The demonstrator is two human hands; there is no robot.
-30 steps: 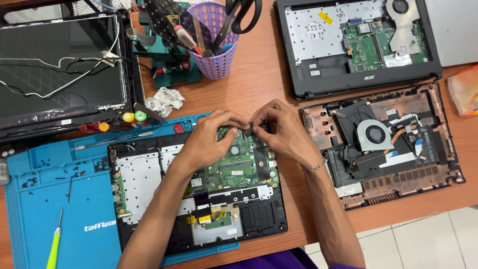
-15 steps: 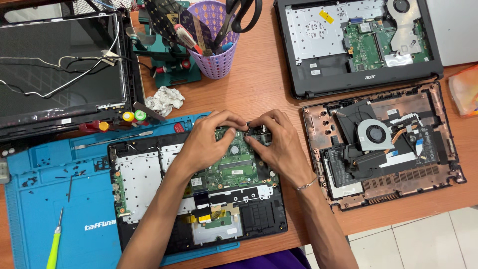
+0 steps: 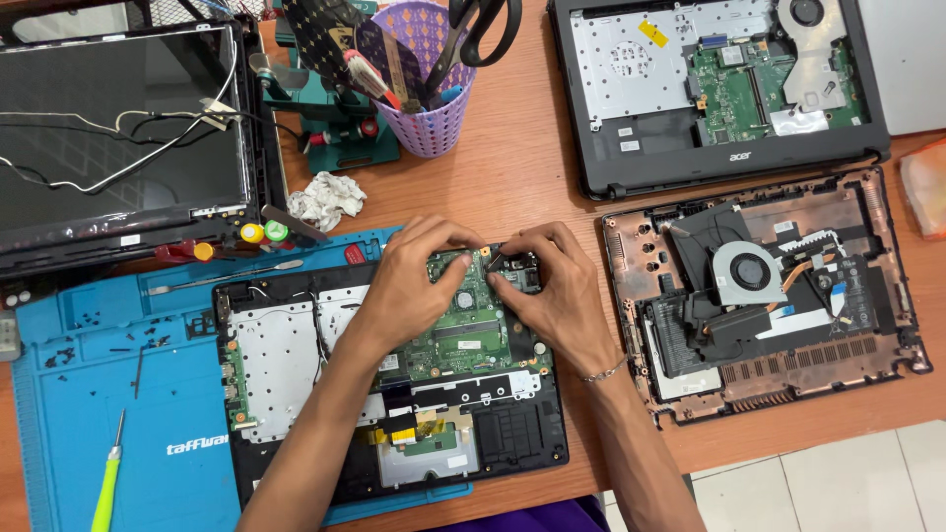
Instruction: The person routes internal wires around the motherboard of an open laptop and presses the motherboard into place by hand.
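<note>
Motherboard (image 3: 463, 330), green, sat in the opened black laptop base (image 3: 296, 365) on the blue mat (image 3: 89, 394). My left hand (image 3: 409, 291) and right hand (image 3: 557, 296) pinched its upper edge, fingers clenched on it. Cover already off; board not yet lifted out, in my judgement.

Bare forearms, no sleeves; thin silver chain bracelet (image 3: 603, 372) at right wrist
</note>
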